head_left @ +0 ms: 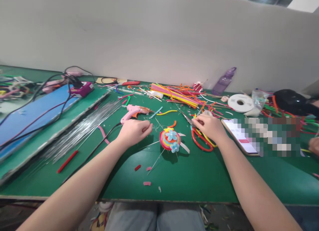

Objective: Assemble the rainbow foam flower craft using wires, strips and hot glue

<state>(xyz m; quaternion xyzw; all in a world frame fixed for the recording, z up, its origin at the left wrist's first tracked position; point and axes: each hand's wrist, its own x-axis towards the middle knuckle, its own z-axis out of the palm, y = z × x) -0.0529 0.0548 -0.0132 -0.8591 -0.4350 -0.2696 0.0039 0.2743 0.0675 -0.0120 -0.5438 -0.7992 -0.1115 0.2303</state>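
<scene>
My left hand [134, 130] rests on the green table [189, 177] with its fingers curled shut, pinching something thin I cannot make out, perhaps a wire. It lies just in front of a pink glue gun [133, 112]. My right hand [209, 126] is closed on scissors [199, 138] with red handles, whose blades point up and left. Between the hands lies a round spiral of coloured pipe cleaners with two blue flowers [170, 139] on it, with thin wires sticking out underneath.
A bundle of thin metal wires [82, 131] lies to the left beside a blue board [32, 114] with cables. Loose pipe cleaners [174, 94], a purple bottle [223, 81], a white tape roll [240, 103] and a phone [240, 136] sit behind and right. Small scraps dot the near table.
</scene>
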